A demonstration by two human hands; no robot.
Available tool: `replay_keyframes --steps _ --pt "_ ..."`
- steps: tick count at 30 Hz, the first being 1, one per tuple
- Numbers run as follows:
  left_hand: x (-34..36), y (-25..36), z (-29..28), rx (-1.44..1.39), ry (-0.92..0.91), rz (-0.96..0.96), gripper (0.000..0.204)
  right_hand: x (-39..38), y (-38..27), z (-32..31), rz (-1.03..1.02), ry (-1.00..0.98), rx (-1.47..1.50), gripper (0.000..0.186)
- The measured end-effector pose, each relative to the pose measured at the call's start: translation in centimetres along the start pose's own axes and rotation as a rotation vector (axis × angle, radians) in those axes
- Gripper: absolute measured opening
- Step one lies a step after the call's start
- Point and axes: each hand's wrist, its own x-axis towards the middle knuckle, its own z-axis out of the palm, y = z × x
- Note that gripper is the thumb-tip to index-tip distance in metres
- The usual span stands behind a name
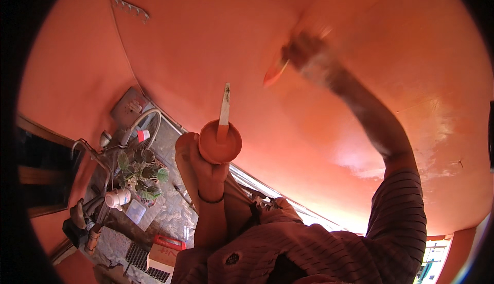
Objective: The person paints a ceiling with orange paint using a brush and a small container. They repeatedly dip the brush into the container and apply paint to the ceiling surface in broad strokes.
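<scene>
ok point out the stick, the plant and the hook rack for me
Stick [225,105]: head view, on the pale middle of its shaft
Plant [147,173]: head view, on a leaf near its middle
Hook rack [133,7]: head view, on its bar

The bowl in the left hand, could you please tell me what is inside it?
Inside the bowl is a flat stick, its lower part orange; whatever lies directly behind that part is covered.
</scene>
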Motion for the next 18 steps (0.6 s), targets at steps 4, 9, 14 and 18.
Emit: replay_keyframes --steps 4,9,14,18 --pt "0.2 -0.3 -0.1 0.006 -0.038 0.019 0.049 -0.4 -0.9 1.7 0.057 0.055 0.38 0.014" --pt "0.1 0.0 -0.1 0.007 -0.123 -0.005 0.05 7.0 13.6 -6.0 0.137 0.608 1.931 0.012" --pt "0.2 -0.1 0.1 0.033 -0.078 0.005 0.052 5.3 11.0 -5.5 0.293 0.554 0.274 0.007" --pt "0.1 -0.1 -0.5 -0.021 -0.131 0.003 0.052 2.4 -1.0 4.2 0.007 0.267 0.028 0.015"
